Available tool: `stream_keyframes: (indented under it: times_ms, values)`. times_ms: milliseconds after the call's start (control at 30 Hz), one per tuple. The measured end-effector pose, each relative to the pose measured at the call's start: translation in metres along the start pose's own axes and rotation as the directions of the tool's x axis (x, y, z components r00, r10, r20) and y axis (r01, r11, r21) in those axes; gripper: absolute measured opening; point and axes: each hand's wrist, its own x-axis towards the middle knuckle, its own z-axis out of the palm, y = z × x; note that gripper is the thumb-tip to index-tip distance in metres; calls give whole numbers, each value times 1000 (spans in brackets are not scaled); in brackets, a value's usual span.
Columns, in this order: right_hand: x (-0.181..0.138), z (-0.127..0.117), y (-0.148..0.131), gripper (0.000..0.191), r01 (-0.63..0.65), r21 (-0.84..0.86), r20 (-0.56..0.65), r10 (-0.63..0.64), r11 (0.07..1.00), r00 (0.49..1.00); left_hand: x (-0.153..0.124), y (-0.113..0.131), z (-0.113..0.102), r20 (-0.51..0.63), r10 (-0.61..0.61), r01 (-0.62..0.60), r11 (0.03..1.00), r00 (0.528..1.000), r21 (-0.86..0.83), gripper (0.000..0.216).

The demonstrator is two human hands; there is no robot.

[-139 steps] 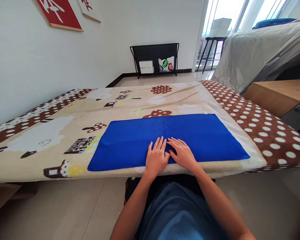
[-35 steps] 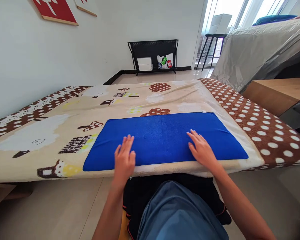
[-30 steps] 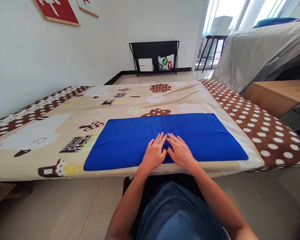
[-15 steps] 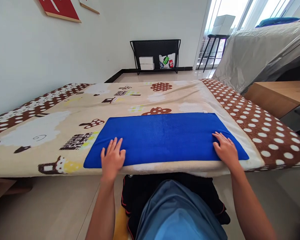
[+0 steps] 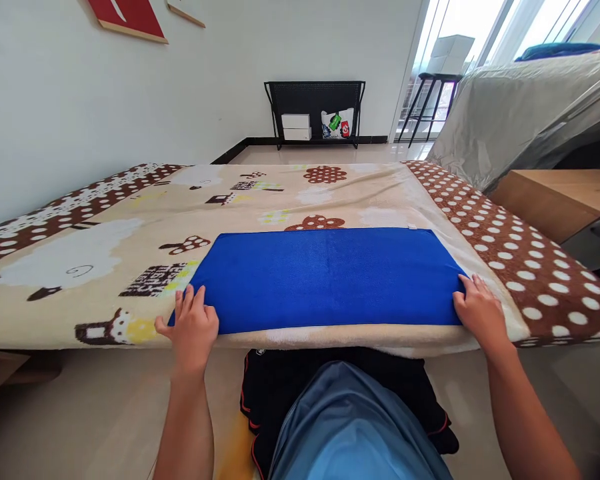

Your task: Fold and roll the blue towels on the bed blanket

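A blue cloth [image 5: 325,280] lies flat and smooth across the near edge of the bed, its long side towards me. My left hand [image 5: 193,327] rests over its near left corner, fingers spread, covering part of that corner. At the opposite end my right hand [image 5: 483,310] lies over the near right corner, fingers extended along the side edge. Neither hand is closed round the fabric. Beneath the cloth is a cream blanket [image 5: 260,200] printed with sheep and mushrooms.
Brown polka-dot bedding [image 5: 535,267] borders the right side. Beyond it stand a wooden cabinet [image 5: 570,193] and something under a grey cover [image 5: 500,107]. A black rack [image 5: 315,100] and a black stool [image 5: 435,87] are at the far end. A white wall [image 5: 45,100] runs along the left.
Both hands have slid outward over the blue cloth, the left one to the left corner and the right one to the right corner. The cloth stays in nearly the same place.
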Motion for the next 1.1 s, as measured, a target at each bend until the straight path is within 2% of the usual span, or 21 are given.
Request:
stream_keyframes:
  times_ms: [67, 100, 133, 200, 233, 267, 333, 367, 400, 467, 533, 567, 633, 667, 767, 800, 867, 933, 967, 1033, 1100]
  values:
    - [3, -9, -29, 53, 131, 2, 4, -131, 991, 991, -3, 32, -5, 77, 143, -138, 988, 987, -70, 54]
    - [5, -14, -48, 53, 218, 41, 27, -220, 975, 975, -5, 54, -6, 148, 268, -249, 959, 952, -138, 55]
    - [7, -18, -69, 52, 309, 103, 68, -317, 945, 946, -8, 78, -6, 216, 403, -363, 909, 889, -204, 58]
    - [11, -23, -117, 54, 459, 243, 159, -501, 855, 851, -13, 130, -2, 344, 624, -551, 782, 702, -292, 62]
    - [14, -23, -142, 54, 513, 288, 187, -573, 809, 798, -13, 155, 3, 400, 692, -612, 721, 601, -326, 64]
    - [17, -22, -165, 54, 556, 339, 208, -637, 759, 743, -13, 177, 9, 435, 718, -643, 689, 543, -335, 65]
    - [26, -14, -205, 56, 585, 438, 241, -716, 682, 655, -6, 211, 24, 486, 717, -673, 675, 499, -304, 66]
    - [31, -8, -219, 56, 585, 466, 249, -733, 663, 633, 0, 220, 32, 512, 707, -679, 676, 488, -286, 66]
    - [37, -2, -228, 56, 582, 480, 255, -740, 656, 623, 7, 225, 40, 534, 697, -683, 678, 479, -272, 65]
    - [49, 9, -231, 54, 574, 484, 264, -736, 660, 623, 23, 218, 51, 564, 687, -689, 675, 458, -263, 64]
    - [60, 17, -214, 53, 565, 473, 273, -723, 676, 635, 42, 190, 55, 570, 671, -681, 690, 473, -247, 62]
    - [65, 20, -199, 53, 558, 460, 277, -709, 690, 648, 51, 170, 55, 566, 649, -666, 713, 508, -221, 61]
    - [76, 24, -158, 54, 530, 412, 279, -656, 741, 701, 69, 120, 52, 543, 569, -607, 784, 617, -132, 60]
    - [81, 25, -134, 54, 499, 376, 278, -609, 781, 743, 78, 91, 49, 517, 518, -564, 822, 682, -80, 60]
    - [95, 27, -61, 54, 380, 286, 280, -457, 879, 844, 97, 8, 38, 428, 292, -354, 933, 855, 71, 60]
    - [98, 27, -40, 54, 340, 267, 279, -410, 902, 868, 101, -15, 34, 388, 237, -295, 951, 891, 95, 60]
    - [102, 25, -9, 55, 268, 260, 272, -336, 928, 902, 107, -48, 29, 379, 174, -238, 963, 909, 128, 60]
    - [104, 21, 5, 55, 213, 255, 271, -281, 943, 921, 110, -57, 25, 390, 140, -214, 965, 910, 153, 59]
    - [104, 19, 4, 55, 193, 241, 269, -256, 951, 928, 110, -52, 23, 389, 121, -201, 964, 913, 172, 58]
    - [104, 16, -11, 55, 179, 201, 254, -228, 963, 940, 110, -25, 20, 382, 96, -193, 955, 919, 226, 57]
    - [103, 16, -43, 55, 214, 183, 237, -254, 960, 938, 106, 21, 19, 408, 140, -260, 931, 902, 256, 58]
